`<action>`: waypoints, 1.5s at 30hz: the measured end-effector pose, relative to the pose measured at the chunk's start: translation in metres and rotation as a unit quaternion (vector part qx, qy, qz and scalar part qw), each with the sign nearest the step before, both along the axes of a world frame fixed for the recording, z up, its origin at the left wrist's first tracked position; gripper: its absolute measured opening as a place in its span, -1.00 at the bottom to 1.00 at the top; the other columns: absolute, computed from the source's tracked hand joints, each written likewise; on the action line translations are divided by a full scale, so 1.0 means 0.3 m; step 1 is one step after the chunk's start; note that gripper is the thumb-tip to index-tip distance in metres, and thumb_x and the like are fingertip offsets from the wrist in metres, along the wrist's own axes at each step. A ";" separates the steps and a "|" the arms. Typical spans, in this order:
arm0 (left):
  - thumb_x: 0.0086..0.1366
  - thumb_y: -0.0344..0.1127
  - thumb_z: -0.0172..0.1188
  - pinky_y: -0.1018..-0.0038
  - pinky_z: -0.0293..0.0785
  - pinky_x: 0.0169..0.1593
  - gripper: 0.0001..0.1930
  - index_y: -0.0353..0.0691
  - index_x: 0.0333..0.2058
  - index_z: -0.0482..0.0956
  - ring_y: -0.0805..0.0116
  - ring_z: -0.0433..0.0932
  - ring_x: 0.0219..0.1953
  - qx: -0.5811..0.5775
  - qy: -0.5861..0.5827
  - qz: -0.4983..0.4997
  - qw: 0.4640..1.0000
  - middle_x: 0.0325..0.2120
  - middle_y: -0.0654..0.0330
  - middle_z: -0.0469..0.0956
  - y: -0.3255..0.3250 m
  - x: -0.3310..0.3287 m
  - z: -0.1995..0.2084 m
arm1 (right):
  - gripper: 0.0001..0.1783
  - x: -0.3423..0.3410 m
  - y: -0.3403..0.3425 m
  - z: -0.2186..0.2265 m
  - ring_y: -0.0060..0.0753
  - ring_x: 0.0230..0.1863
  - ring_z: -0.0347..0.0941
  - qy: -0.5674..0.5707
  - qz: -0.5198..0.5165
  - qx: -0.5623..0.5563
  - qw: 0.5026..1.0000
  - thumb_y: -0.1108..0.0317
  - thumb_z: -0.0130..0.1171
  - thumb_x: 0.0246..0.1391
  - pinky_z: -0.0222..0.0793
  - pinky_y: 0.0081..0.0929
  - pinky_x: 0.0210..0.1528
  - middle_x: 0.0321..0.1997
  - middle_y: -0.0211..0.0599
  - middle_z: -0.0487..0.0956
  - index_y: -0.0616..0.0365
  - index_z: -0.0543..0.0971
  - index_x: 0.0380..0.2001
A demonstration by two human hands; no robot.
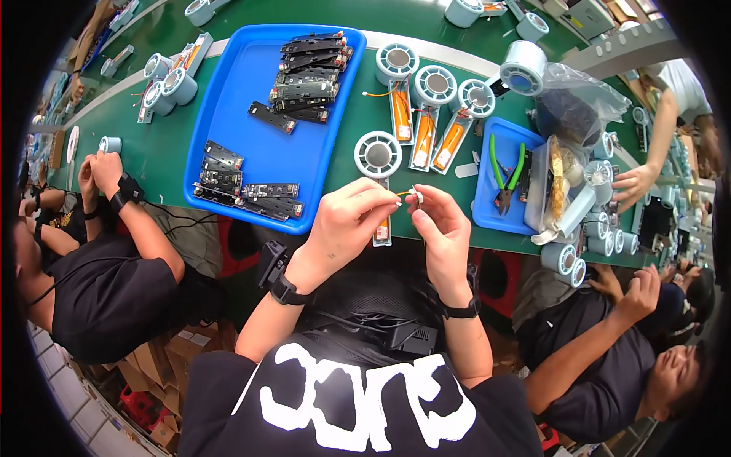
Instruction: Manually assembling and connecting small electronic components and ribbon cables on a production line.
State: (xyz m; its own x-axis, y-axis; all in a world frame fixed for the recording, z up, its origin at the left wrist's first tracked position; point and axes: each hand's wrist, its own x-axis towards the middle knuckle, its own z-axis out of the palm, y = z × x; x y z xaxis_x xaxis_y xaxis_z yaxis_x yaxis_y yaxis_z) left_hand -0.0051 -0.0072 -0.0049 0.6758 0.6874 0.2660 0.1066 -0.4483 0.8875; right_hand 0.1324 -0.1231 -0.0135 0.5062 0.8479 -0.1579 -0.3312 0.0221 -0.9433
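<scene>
Both my hands meet over the near edge of the green table. My left hand (346, 221) is closed in a pinch on a thin yellow-orange wire (403, 194). Fingers of my right hand (440, 227) pinch a small white part (415, 197), perhaps a connector, close to the left fingertips. Under them lies a pale blue handheld fan (378, 154), its round head pointing away from me. Its handle is open, and an orange battery (383, 228) shows below my hands; the middle of the handle is hidden by my fingers.
A blue tray (263, 46) at left holds stacks of black circuit boards (308, 72). Three opened fans (435, 85) lie beyond. To the right, a smaller blue tray (487, 202) holds green-handled pliers (504, 179). People work on both sides; one hand (638, 185) reaches near assembled fans.
</scene>
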 end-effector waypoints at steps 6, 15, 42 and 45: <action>0.15 -0.55 0.40 0.58 0.51 -0.43 -0.88 -0.28 -0.31 0.72 0.43 0.64 -0.43 -0.017 0.051 0.020 0.998 -0.40 0.18 0.67 -0.008 0.006 0.037 | -0.58 -0.011 -0.026 -0.023 -0.56 -0.03 0.51 -0.026 -0.001 0.003 1.000 0.60 0.22 0.20 0.43 -0.60 0.02 -0.03 -0.35 0.60 0.26 0.53 0.13; 0.08 -0.49 0.42 0.39 0.53 -0.32 -0.92 -0.23 -0.43 0.69 0.24 0.60 -0.39 0.046 0.010 0.047 0.998 -0.47 0.20 0.65 -0.004 0.024 0.025 | -0.58 -0.018 -0.029 -0.027 -0.53 0.02 0.50 -0.028 -0.011 0.012 0.999 0.66 0.23 0.16 0.44 -0.57 0.05 0.03 -0.31 0.58 0.28 0.54 0.11; 0.02 -0.53 0.47 0.44 0.46 -0.39 -0.82 -0.20 -0.37 0.69 0.27 0.54 -0.44 0.131 -0.065 0.051 0.988 -0.47 0.24 0.61 0.017 0.025 -0.043 | -0.58 -0.037 -0.021 -0.027 -0.54 -0.10 0.56 -0.144 -0.012 -0.017 0.989 0.68 0.23 0.16 0.52 -0.63 -0.13 0.07 -0.19 0.60 0.33 0.60 0.11; 0.02 -0.52 0.47 0.43 0.49 -0.39 -0.81 -0.22 -0.36 0.69 0.26 0.56 -0.43 0.148 -0.045 0.034 0.987 -0.47 0.22 0.61 0.027 0.020 -0.038 | -0.59 -0.033 -0.021 -0.023 -0.53 -0.09 0.55 -0.170 -0.005 -0.025 0.985 0.68 0.24 0.16 0.52 -0.63 -0.12 0.06 -0.19 0.60 0.34 0.61 0.10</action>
